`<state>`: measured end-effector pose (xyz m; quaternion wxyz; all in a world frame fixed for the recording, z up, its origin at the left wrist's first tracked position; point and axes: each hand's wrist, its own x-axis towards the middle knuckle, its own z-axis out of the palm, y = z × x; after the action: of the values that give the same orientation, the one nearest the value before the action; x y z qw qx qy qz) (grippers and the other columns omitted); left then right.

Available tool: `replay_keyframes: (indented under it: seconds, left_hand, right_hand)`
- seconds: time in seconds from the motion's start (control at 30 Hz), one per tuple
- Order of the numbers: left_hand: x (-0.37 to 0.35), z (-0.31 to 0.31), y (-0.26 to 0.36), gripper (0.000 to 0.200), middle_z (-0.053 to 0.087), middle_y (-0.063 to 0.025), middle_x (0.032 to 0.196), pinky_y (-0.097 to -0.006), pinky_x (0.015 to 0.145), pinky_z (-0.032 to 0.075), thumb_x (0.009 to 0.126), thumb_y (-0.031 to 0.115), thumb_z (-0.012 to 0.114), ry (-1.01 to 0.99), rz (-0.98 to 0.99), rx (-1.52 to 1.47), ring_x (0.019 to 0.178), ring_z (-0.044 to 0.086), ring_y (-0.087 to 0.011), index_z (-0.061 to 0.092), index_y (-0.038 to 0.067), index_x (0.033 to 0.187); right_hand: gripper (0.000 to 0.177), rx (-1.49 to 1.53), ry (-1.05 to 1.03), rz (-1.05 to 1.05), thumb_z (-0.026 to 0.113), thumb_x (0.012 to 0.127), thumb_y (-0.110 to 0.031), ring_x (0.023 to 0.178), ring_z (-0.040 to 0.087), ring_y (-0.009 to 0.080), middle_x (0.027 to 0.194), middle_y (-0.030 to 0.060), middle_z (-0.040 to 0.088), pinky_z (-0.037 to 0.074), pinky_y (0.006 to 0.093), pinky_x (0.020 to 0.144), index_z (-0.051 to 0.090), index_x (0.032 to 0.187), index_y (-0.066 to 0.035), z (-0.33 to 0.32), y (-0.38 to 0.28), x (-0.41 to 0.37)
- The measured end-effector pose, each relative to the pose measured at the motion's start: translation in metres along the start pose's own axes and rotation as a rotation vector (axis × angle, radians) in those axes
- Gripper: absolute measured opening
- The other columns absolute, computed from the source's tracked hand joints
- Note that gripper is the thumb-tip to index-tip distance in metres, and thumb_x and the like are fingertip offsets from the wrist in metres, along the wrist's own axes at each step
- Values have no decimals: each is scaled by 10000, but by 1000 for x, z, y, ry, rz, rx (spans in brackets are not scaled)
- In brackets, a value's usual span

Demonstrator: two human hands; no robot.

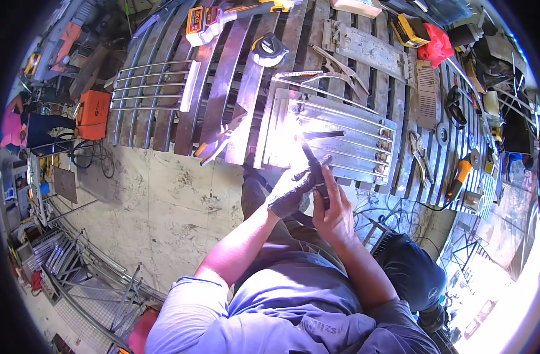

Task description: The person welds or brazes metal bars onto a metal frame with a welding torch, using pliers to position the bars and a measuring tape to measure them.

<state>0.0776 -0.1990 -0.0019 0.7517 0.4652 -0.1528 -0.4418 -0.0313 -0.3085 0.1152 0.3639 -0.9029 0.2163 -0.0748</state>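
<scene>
A black TIG welding torch (315,168) points at a metal frame on the slatted bench, and a white glare at its tip hides the spot there. My right hand (335,211), bare, is closed around the torch handle. Against the handle's other side, my left hand (292,192) in a dark, worn glove is also closed on the torch. The torch's long back cap (326,134) sticks out to the right. Beneath lies the frame with several parallel metal rods (346,141), resting on a flat metal plate (390,133).
On the slatted bench (164,127) lie a tape measure (270,50), a clamp (341,69), locking pliers (420,158), another rod frame (149,88) and an orange-black grinder (460,177). An orange machine (93,115) stands left. Another person (37,127) is at far left.
</scene>
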Motion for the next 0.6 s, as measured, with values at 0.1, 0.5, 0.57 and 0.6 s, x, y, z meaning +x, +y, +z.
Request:
replay_keyframes:
  seconds: [0.1,0.5,0.57,0.6]
  left_hand:
    - [-1,3,17,511,744,-68,1409,-363,1093,549,1111,274,725,-50,-134,-235,1256,699,-166,649,30,1553]
    - [-1,1,11,473,731,-133,1464,-454,1129,542,1036,81,632,-58,52,167,1355,669,-331,682,62,1506]
    - [-1,2,10,432,746,-102,1419,-416,1110,549,1086,169,657,-43,-40,11,1303,680,-255,687,44,1498]
    - [-1,4,11,420,759,-80,1383,-392,1096,553,1116,229,677,-32,-87,-91,1264,690,-207,694,32,1487]
  right_hand:
    - [803,7,5,-10,711,1011,-46,855,763,502,1109,291,731,626,587,733,391,1744,-115,0,0,0]
    - [796,35,10,17,718,1001,-40,882,765,506,1133,299,732,635,575,751,410,1733,-103,1,0,-2]
    - [748,-6,-12,19,711,1009,-8,995,788,506,1230,326,742,650,531,801,448,1708,-58,-2,-3,-1]
    - [725,-27,-23,21,707,1013,9,1051,800,506,1278,339,747,658,508,826,467,1695,-35,-3,-4,-1]
